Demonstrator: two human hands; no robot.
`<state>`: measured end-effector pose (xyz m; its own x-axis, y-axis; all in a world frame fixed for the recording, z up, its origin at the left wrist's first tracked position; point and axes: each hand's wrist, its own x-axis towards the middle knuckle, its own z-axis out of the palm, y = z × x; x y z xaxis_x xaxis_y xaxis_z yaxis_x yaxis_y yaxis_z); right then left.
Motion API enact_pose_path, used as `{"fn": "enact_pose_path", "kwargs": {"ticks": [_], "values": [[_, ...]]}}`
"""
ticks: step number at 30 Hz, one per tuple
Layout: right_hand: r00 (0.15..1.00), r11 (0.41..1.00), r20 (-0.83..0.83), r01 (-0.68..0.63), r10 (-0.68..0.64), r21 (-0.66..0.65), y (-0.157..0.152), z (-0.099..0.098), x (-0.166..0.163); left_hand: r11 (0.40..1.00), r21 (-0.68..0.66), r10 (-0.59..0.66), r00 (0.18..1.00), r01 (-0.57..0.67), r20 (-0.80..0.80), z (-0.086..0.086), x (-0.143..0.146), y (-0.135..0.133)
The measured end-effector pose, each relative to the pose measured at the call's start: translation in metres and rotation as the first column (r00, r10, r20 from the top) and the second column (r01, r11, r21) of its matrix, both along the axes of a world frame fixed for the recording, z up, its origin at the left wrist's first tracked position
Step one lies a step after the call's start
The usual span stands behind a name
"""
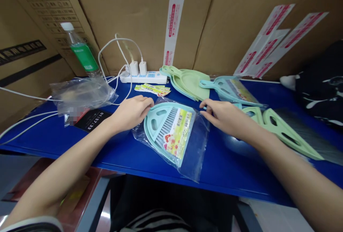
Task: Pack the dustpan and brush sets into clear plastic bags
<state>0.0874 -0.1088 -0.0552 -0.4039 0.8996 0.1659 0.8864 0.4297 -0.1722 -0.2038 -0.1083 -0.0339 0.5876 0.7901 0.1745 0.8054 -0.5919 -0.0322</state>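
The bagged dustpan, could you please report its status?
Left hand, right hand at either side of clear bag; blue dustpan and brush inside; nothing lying on top.

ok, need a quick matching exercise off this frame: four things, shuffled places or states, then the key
1. bottle
2. nearest dustpan set
3. power strip
4. black timer display

A. shows 01:57:33
B. has white chargers plugged in
C. has a green label and a white cap
D. in clear plastic, between the left hand and right hand

Pairs: 1-C, 2-D, 3-B, 4-A
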Motion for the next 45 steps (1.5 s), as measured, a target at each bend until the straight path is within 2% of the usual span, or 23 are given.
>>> {"fn": "enact_pose_path", "kwargs": {"ticks": [9,14,18,23,26,29,33,36,39,45], "values": [[0.995,0.985,0.019,-0.093,0.096,-0.142,-0.007,0.008,0.000,0.996,-0.046,-0.074,0.997,0.074,-0.002,0.000,-0.001,0.001],[0.987,0.954,0.006,-0.156,0.163,-0.256,-0.012,0.015,0.002,0.989,-0.057,-0.137,0.990,0.138,0.018,-0.001,0.000,0.002],[0.977,0.926,-0.045,-0.212,0.208,-0.314,-0.014,0.021,0.004,0.982,-0.079,-0.169,0.985,0.171,0.023,-0.002,0.000,0.003],[0.970,0.930,-0.163,-0.223,0.181,-0.292,-0.016,0.026,-0.002,0.980,-0.072,-0.186,0.982,0.186,0.008,-0.006,-0.001,0.002],[0.950,0.905,-0.239,-0.273,0.200,-0.326,-0.017,0.024,-0.010,0.979,-0.069,-0.191,0.981,0.191,0.013,-0.007,-0.001,0.001],[0.928,0.876,-0.316,-0.311,0.196,-0.369,-0.018,0.019,-0.015,0.988,-0.007,-0.154,0.988,0.154,0.008,-0.004,-0.001,0.001],[0.903,0.856,-0.379,-0.352,0.204,-0.378,-0.018,0.014,-0.018,0.996,0.082,0.020,1.000,-0.020,0.004,0.007,-0.003,0.003],[0.891,0.848,-0.396,-0.377,0.222,-0.373,-0.020,0.014,-0.020,0.996,0.035,0.081,0.996,-0.079,-0.037,0.013,-0.006,0.003],[0.883,0.834,-0.408,-0.397,0.232,-0.384,-0.021,0.015,-0.021,0.998,-0.026,0.052,0.997,-0.054,-0.054,0.015,-0.006,0.002],[0.869,0.798,-0.416,-0.441,0.267,-0.410,-0.021,0.015,-0.021,0.992,-0.109,0.064,0.998,-0.062,0.013,0.014,-0.003,-0.001]]}}
